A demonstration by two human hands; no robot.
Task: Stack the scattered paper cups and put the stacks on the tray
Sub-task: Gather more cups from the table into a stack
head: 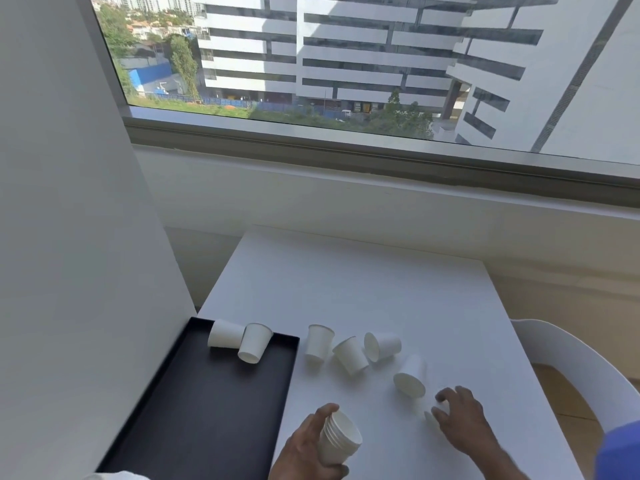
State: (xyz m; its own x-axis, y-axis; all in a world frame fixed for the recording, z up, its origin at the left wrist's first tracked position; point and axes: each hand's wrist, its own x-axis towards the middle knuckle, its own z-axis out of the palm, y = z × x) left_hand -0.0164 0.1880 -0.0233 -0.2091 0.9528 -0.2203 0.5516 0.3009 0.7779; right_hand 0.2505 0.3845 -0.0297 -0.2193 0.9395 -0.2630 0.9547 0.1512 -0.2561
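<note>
A wide window [346,64] looks out on white buildings above a square white table [363,296], with a white plastic chair [568,362] at its right edge. A flat black rectangular tray [194,410] lies on the table's left part, and two white paper cups [239,339] lie tipped over, touching each other, at its far end. Four more loose white paper cups [349,353] lie scattered on the table just right of the tray, one of them [410,377] on its side just beyond the right hand [460,417]. That hand curls its fingers round another small white cup [437,412] lying on the table. The left hand [308,448] grips a nested stack of white paper cups [341,438], tilted, over the table beside the tray's right edge.
</note>
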